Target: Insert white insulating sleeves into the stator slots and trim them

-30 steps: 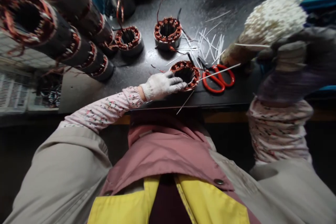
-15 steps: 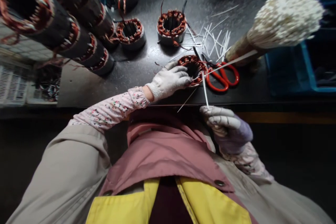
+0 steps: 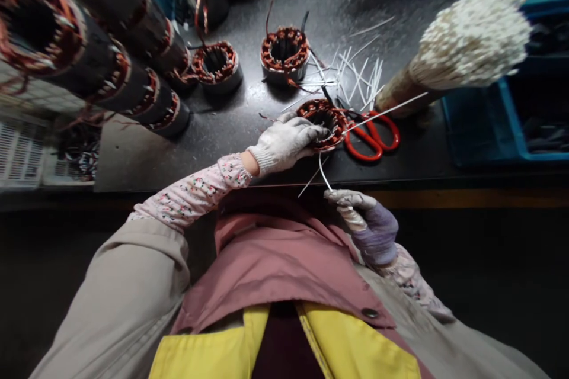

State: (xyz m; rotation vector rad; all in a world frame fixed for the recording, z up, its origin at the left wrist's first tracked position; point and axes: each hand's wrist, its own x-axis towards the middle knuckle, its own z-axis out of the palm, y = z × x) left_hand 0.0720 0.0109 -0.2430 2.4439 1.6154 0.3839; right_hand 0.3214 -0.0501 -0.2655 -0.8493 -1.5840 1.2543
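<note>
A motor stator (image 3: 342, 124) with copper windings stands at the table's front edge. My left hand (image 3: 287, 139), in a white knit glove, grips its left side, the fingers over the rim and reaching into the bore. My right hand (image 3: 360, 213), gloved with a purple back, is just off the table edge and pinches the end of a white cord (image 3: 325, 174). That cord curves up to the near side of the stator. Another white length (image 3: 386, 111) sticks out from the stator's right side, over red-handled scissors (image 3: 367, 151). The fingertips inside the bore are partly hidden.
Two more stators (image 3: 284, 56) (image 3: 217, 68) stand behind. Loose white cords (image 3: 360, 80) lie scattered near a tied bundle of cords (image 3: 475, 41). Stacked stators (image 3: 133, 80) lean in at the left, by a white basket (image 3: 24, 145). A blue bin (image 3: 478, 130) is at right.
My right hand has moved left, and its cord now meets the stator's near side rather than its right side. My left fingers have shifted further into the bore.
</note>
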